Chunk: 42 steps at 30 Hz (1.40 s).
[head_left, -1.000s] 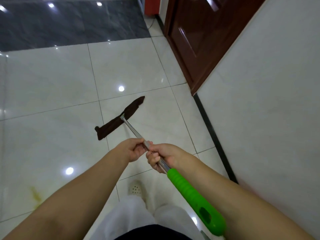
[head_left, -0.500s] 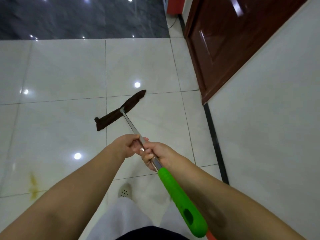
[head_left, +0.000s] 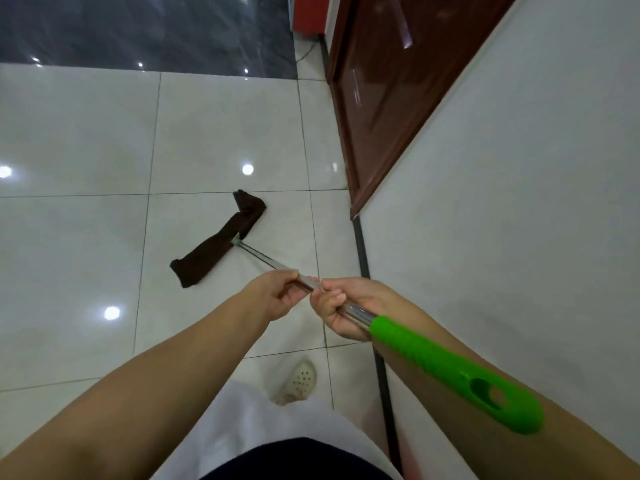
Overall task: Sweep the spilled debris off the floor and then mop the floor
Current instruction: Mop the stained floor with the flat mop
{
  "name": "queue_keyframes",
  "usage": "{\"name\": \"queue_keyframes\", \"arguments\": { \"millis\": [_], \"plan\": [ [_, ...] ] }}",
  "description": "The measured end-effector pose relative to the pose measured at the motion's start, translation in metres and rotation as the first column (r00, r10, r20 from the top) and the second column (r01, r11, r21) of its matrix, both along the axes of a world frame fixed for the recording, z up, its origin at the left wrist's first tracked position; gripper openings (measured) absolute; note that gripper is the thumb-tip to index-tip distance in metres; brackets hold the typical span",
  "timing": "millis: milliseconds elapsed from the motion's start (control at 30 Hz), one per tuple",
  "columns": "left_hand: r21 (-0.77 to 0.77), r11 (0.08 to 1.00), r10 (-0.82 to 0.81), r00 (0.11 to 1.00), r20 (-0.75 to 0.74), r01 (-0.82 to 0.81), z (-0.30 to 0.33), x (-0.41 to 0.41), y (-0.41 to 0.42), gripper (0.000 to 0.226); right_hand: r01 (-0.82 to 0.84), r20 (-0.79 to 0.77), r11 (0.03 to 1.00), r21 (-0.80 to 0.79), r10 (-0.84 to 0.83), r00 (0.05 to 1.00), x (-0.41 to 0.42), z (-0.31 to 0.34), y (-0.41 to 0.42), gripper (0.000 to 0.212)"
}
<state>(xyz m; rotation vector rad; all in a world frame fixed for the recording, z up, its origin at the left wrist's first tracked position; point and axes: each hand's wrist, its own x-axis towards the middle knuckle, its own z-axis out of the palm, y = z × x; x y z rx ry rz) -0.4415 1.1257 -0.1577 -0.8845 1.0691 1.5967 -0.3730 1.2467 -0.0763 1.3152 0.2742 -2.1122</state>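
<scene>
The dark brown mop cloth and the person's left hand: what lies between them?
Only the bare silver metal pole runs from the dark brown mop cloth to the left hand, over glossy white floor tiles, in the head view.

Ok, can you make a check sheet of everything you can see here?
Surface: glossy white tile floor, light spots reflected; dark tiles further off.
Job's things: mop, brown cloth head on the floor, its far end folded over; metal pole; green grip.
Clutter: no debris seen.
Hands: left hand and right hand both grip the pole, side by side.
Cables: thin cord by the red object.
Surroundings: brown door, white wall, a shoe.
</scene>
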Motion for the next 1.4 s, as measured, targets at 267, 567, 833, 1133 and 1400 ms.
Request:
{"name": "queue_keyframes", "arguments": {
  "millis": [267, 567, 833, 1133, 1400],
  "plan": [
    [0.126, 0.992, 0.019, 0.995, 0.098, -0.032, 0.011, 0.005, 0.063, 0.020, -0.011, 0.036, 0.999, 0.032, 0.010, 0.999, 0.004, 0.023, 0.069, 0.032],
    [0.149, 0.987, 0.044, 0.996, 0.073, -0.054, -0.004, -0.046, 0.091, 0.018, -0.240, 0.005, 0.970, 0.039, 0.240, 0.971, -0.052, 0.016, 0.102, 0.022],
    [0.141, 0.970, 0.194, 0.980, 0.039, -0.198, -0.005, -0.155, 0.085, 0.021, -0.474, 0.020, 0.878, 0.057, 0.474, 0.880, -0.180, 0.005, 0.105, 0.042],
    [0.121, 0.905, 0.408, 0.912, 0.027, -0.409, 0.008, -0.260, 0.050, 0.024, -0.728, 0.053, 0.661, 0.182, 0.732, 0.679, -0.317, 0.015, 0.065, 0.035],
    [0.086, 0.803, 0.590, 0.807, 0.026, -0.590, 0.013, -0.294, 0.012, 0.025, -0.841, 0.053, 0.494, 0.218, 0.855, 0.516, -0.378, 0.016, 0.022, 0.034]
  ]
}}
